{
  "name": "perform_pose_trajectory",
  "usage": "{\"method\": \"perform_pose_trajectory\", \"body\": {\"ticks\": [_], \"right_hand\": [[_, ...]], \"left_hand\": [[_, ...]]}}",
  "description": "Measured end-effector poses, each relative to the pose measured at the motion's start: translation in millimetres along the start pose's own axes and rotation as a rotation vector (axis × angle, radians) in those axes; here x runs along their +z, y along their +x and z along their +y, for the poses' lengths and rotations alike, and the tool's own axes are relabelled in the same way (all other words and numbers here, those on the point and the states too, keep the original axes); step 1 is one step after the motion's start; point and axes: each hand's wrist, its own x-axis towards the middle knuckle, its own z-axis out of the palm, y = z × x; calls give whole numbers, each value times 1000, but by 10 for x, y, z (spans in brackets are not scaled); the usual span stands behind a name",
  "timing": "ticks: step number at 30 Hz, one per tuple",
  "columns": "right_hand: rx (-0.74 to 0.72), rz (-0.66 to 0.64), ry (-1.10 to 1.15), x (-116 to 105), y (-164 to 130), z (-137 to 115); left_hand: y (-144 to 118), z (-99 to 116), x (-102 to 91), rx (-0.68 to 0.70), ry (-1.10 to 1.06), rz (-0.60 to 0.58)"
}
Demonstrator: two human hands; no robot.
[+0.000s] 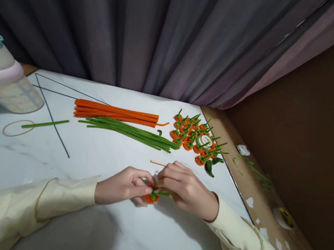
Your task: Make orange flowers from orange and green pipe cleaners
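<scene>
Working at the green stem (165,194) of an orange chenille fruit (151,199)

The step in hand looks like fixing the stem where it meets the fruit's top. The left hand (124,186) pinches the fruit's left side between thumb and fingers, over the bench (114,155). The right hand (188,188) is curled just beside it, the stem jutting out beneath; what its fingers grip, I cannot tell. A pale stick (158,163) pokes out past the right knuckles. The next move seems to call for a steady left pinch and small, precise fingertip pressure. Similar stemmed fruits (188,145) cluster beyond the right hand.
</scene>
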Motion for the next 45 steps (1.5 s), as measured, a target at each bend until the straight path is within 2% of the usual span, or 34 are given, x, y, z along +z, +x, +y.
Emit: {"method": "perform_pose_trajectory", "body": {"ticks": [5, 10, 15, 19, 22, 25, 29, 31, 33, 35, 36, 38, 41, 45], "right_hand": [[107, 92, 98, 49, -68, -50], [407, 191, 330, 108, -105, -139], [678, 197, 466, 163, -81, -161], [764, 155, 565, 149, -63, -140], [668, 103, 522, 91, -75, -129], [418, 111, 403, 35, -91, -140], [125, 141, 64, -13, -71, -227], [29, 143, -132, -27, -46, -296], [-60, 151, -267, -34, -26, -362], [-139, 163, -346, -32, -20, -408], [-172, 166, -370, -28, -23, -422], [-213, 168, -401, -23, -36, -435], [-230, 179, -416, -29, -56, -433], [-164, 226, -384, -54, -57, -415]], "left_hand": [[-8, 29, -8, -6, 2, 15], [-20, 76, 8, 40, -5, 31], [-39, 80, 39, 71, 50, 74], [-53, 81, 58, 103, 103, 82], [-45, 132, 46, 105, 150, 33], [-38, 223, 13, 114, 371, -12], [-95, 338, -5, 280, 874, 132], [-152, 386, 11, 381, 992, 198], [-208, 434, 41, 441, 1024, 183], [-249, 478, 71, 453, 1022, 135], [-262, 498, 83, 415, 993, 100], [-275, 528, 98, 253, 852, 17], [-273, 545, 97, 17, 528, -102], [-272, 518, 83, -3, 344, -124]]}}
